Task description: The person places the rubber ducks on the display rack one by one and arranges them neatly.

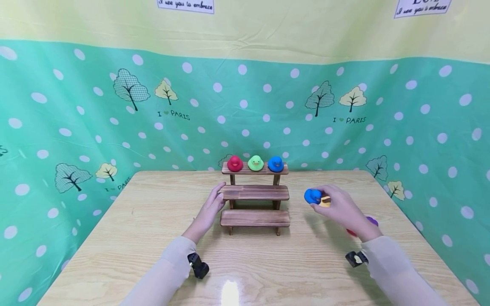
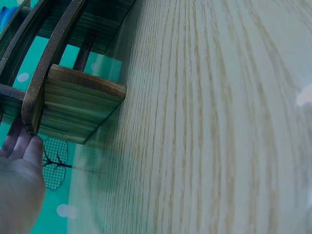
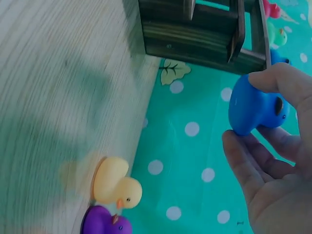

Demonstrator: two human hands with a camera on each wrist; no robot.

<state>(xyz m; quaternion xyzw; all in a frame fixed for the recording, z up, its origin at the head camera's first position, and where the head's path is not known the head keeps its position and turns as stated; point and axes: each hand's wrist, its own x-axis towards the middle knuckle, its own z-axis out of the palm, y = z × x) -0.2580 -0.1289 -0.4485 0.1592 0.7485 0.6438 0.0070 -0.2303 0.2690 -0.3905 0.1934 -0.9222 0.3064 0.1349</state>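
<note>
A blue rubber duck [image 1: 312,196] is pinched between the thumb and fingers of my right hand [image 1: 342,207], above the table to the right of a three-step wooden stand [image 1: 255,193]. My left hand [image 1: 208,209], fingers fairly straight, is at the stand's left side; in the left wrist view its fingertips appear to touch the wood. On the top step sit a red duck [image 1: 235,163], a green duck [image 1: 255,163] and another blue duck [image 1: 275,164], side by side. The middle and bottom steps bear nothing.
A yellow duck [image 3: 116,183] and a purple duck [image 3: 104,222] sit on the wooden table [image 1: 145,255], partly hidden by my right hand and arm in the head view. Something red [image 1: 351,232] shows beside my right wrist. A patterned green cloth [image 1: 245,123] hangs behind the table.
</note>
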